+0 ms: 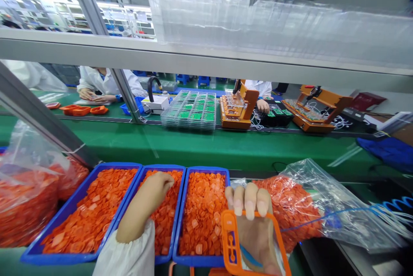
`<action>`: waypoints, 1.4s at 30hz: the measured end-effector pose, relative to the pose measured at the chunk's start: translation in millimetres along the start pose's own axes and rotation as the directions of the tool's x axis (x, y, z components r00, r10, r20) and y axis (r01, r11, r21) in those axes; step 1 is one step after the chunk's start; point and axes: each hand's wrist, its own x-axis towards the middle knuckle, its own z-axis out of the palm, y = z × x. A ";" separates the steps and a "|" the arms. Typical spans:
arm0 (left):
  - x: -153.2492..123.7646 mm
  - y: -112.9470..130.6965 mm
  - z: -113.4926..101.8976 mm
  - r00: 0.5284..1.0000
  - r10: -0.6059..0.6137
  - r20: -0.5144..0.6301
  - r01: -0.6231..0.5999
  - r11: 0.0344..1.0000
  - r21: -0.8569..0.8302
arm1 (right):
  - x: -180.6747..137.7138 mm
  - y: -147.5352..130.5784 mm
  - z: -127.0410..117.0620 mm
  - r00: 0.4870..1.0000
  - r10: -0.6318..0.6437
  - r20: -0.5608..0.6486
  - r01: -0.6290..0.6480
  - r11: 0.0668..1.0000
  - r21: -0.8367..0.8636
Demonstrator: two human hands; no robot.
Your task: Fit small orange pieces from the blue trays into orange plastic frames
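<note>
**While the right hand holds an orange frame, the left hand works over the middle bin**

Head view, the only one supplied. Right hand [250, 202], lower right of the frame: fingers hooked over the upper edge of the orange frame [226, 238], a firm hold; palm visible through its opening. Left hand [157, 184], lower centre: fingers bent inward above the middle bin [164, 166] of small orange pieces [163, 229]. Whether they pinch a piece cannot be determined.

Step in hand, as judged: picking from the middle bin, with the orange frame held ready. The next move would call for separating one piece from the heap while the right hand holds steady.

Orientation: the orange frame's slotted panel lies on its left side, running roughly top to bottom and leaning slightly rightward below. The lower edge meets the picture's bottom; foreshortening leaves the overall long axis uncertain.

Adjacent: right bin [198, 260], between the middle bin and the orange frame; bag of orange parts [287, 200], just beyond the right hand.
</note>
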 end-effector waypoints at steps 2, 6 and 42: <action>-7.8 8.1 -8.7 0.997 0.049 -0.066 -0.053 0.997 -0.058 | -2.4 0.9 -2.3 1.000 0.007 -0.024 -0.006 0.999 0.041; -29.2 27.1 -18.7 0.955 0.135 -0.263 -0.207 0.941 -0.269 | -2.9 0.2 -6.2 0.996 0.077 -0.047 -0.069 0.987 0.145; -90.1 93.2 -18.4 0.872 0.254 -0.418 -0.487 0.525 -0.698 | -3.5 13.6 -3.7 0.996 0.086 -0.007 -0.085 0.991 0.104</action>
